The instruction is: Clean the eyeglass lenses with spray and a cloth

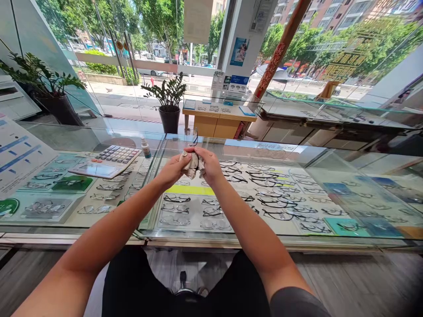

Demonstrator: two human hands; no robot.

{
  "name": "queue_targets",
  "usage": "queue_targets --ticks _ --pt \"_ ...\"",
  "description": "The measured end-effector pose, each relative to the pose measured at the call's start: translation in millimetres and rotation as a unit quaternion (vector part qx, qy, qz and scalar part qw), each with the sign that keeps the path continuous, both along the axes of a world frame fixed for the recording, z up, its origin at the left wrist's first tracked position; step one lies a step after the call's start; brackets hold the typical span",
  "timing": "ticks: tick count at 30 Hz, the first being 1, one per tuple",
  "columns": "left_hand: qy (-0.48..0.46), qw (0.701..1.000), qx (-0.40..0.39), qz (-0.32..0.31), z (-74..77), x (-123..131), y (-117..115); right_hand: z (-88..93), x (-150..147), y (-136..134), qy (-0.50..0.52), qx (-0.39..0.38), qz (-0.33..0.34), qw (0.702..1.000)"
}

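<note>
Nearest the camera, black trousers are seen at bottom centre, w/ two bare forearms stretched forward from the lower corners and meeting over a long glass-topped display counter (pixel 99 229). The left hand (pixel 174 168) is closed around one side of a crumpled beige cleaning cloth (pixel 193 164); the right hand (pixel 208 165) is closed over the cloth's other side, fingers curled across the top. Cloth is held bunched btwn both hands, just above the glass, approx. centre of frame. A dark thin-framed pair of glasses (pixel 194 140) is seen poking up from the cloth, mostly wrapped inside it, so only part of the frame is visible. Under the glass, rows of dark-rimmed display spectacles (pixel 274 193) are laid out on pale trays, w/ a yellow strip below the hands. On the countertop, left of the hands, a grey desk calculator w/ a large tilted screen (pixel 107 160) is set; just beside it, to the right, a small white spray bottle w/ a blue label (pixel 146 148) stands upright. Beyond the counter, a green leafy plant in a dark pot (pixel 169 105) is seen on the floor, next to a low wooden table (pixel 218 119) carrying more frames. A second, bigger potted plant (pixel 49 94) stands far left. Furthest off, big shop windows show a sunny street w/ trees and buildings.
</note>
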State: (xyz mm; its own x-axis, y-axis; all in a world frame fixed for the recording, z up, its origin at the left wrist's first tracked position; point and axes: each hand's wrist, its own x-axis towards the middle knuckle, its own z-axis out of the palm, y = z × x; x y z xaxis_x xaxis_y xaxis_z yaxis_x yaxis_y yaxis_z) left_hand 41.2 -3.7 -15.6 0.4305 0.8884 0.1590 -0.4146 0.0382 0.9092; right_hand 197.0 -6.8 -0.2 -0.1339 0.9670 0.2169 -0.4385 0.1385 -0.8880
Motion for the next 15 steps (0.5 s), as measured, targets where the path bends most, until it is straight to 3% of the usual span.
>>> queue_targets --ticks 7,15 --pt "0.025 0.998 -0.009 -0.059 1.7 -6.9 1.8 1.3 5.0 4.6 0.047 -0.029 0.01 0.998" --pt "0.014 0.999 -0.03 -0.002 0.5 -1.9 0.7 2.8 9.2 2.8 -0.029 0.005 0.055 0.998"
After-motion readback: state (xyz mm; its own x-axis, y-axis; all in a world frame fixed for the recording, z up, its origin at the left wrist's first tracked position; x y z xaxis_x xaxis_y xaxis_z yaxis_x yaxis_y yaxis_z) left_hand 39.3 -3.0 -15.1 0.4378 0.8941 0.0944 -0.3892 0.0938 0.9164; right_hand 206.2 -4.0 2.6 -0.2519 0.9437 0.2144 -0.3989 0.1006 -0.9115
